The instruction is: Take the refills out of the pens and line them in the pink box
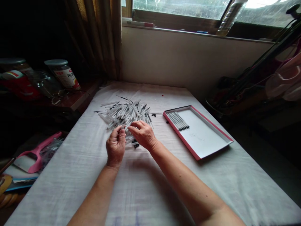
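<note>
The pile of pen parts (pixel 125 113), clear tubes and dark tips tangled together, lies at the middle of the cloth-covered table (pixel 141 188). At its near edge a pen piece (pixel 127 126) appears to be pinched by the curled fingertips of the left hand (pixel 115 146). The right hand (pixel 143 135) is laid just beside it with bent fingers; whether anything is gripped there cannot be told. One piece is best drawn out lengthwise, so that the heap is not scattered and small tips are not rolled away. To the right, a red-edged tray (pixel 207 141) is set, with a neat row of pens (pixel 178 121) at its far left corner. Jars (pixel 63 73) are seen far left.
</note>
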Demonstrator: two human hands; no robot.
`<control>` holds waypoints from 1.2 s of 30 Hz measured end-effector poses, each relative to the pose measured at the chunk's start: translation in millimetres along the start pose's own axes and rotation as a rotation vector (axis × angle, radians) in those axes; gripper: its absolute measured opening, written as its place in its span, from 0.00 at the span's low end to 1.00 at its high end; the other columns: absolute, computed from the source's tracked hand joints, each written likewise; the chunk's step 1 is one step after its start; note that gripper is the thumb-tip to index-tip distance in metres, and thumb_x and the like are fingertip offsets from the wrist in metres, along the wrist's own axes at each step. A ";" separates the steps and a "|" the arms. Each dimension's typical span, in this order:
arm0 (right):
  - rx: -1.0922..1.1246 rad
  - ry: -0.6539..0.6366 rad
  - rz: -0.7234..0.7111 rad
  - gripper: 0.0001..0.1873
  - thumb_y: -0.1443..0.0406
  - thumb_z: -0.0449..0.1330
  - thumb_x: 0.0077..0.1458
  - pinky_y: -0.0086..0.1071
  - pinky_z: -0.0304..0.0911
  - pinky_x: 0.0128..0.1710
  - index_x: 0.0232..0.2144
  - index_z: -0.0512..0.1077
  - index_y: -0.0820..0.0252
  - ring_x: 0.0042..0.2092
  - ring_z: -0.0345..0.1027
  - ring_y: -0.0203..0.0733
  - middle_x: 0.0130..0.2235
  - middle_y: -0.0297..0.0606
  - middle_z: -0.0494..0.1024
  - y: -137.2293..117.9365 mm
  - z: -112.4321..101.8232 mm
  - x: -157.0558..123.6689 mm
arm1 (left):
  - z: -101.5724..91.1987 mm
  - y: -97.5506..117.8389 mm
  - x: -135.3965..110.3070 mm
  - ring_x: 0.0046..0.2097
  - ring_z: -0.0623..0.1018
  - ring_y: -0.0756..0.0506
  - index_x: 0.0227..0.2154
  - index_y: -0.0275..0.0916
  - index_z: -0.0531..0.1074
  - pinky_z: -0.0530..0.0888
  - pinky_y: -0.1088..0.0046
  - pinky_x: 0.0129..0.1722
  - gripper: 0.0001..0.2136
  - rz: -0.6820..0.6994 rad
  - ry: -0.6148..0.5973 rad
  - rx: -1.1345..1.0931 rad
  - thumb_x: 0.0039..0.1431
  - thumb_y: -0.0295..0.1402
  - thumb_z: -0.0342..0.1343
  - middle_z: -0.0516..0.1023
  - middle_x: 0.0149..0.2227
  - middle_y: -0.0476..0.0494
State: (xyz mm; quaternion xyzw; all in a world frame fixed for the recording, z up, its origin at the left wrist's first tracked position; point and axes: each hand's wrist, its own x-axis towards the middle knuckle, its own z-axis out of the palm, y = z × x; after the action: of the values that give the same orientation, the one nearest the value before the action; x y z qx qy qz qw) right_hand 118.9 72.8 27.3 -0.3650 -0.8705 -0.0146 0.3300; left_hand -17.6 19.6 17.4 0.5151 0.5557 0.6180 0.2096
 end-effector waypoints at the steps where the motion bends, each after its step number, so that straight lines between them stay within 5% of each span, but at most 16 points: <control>1: 0.087 0.108 0.021 0.10 0.67 0.53 0.62 0.34 0.64 0.46 0.38 0.75 0.54 0.44 0.70 0.40 0.43 0.41 0.77 -0.8 -7.7 -3.8 | 0.6 -0.7 -0.3 0.25 0.72 0.50 0.42 0.41 0.75 0.71 0.76 0.28 0.15 0.016 -0.011 0.045 0.60 0.44 0.52 0.74 0.26 0.49; 6: 0.561 0.692 0.505 0.07 0.61 0.53 0.63 0.30 0.68 0.29 0.40 0.68 0.56 0.34 0.74 0.37 0.38 0.38 0.79 2.2 -51.6 -27.3 | 7.2 1.2 -5.8 0.40 0.78 0.44 0.41 0.41 0.77 0.73 0.70 0.41 0.12 0.219 -0.115 0.212 0.61 0.38 0.52 0.80 0.38 0.42; 9: 0.724 0.846 0.698 0.09 0.58 0.54 0.61 0.25 0.63 0.21 0.38 0.65 0.58 0.27 0.72 0.34 0.33 0.35 0.80 10.1 -67.9 -39.2 | 11.9 3.5 -10.6 0.41 0.78 0.45 0.42 0.42 0.77 0.73 0.71 0.42 0.12 0.268 -0.180 0.248 0.61 0.37 0.52 0.80 0.39 0.42; 27: 0.840 0.716 0.742 0.11 0.57 0.58 0.58 0.25 0.63 0.22 0.36 0.68 0.59 0.26 0.71 0.33 0.31 0.35 0.80 14.3 -60.1 -53.7 | 14.7 2.0 -18.4 0.38 0.78 0.46 0.45 0.44 0.77 0.72 0.73 0.39 0.11 0.375 -0.314 0.414 0.62 0.35 0.52 0.79 0.38 0.43; 36: 0.840 0.471 0.759 0.11 0.58 0.60 0.54 0.28 0.66 0.25 0.34 0.75 0.60 0.28 0.72 0.36 0.31 0.38 0.80 7.2 -47.4 -61.7 | 18.4 4.9 -24.7 0.40 0.79 0.45 0.46 0.40 0.73 0.74 0.70 0.42 0.12 0.420 -0.397 0.415 0.63 0.35 0.51 0.80 0.38 0.43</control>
State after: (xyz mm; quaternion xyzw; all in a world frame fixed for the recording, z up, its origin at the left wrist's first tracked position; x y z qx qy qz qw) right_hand 182.1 26.8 26.7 -0.4751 -0.5148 0.3679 0.6114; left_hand 9.4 6.3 9.1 0.7598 0.4999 0.4093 0.0727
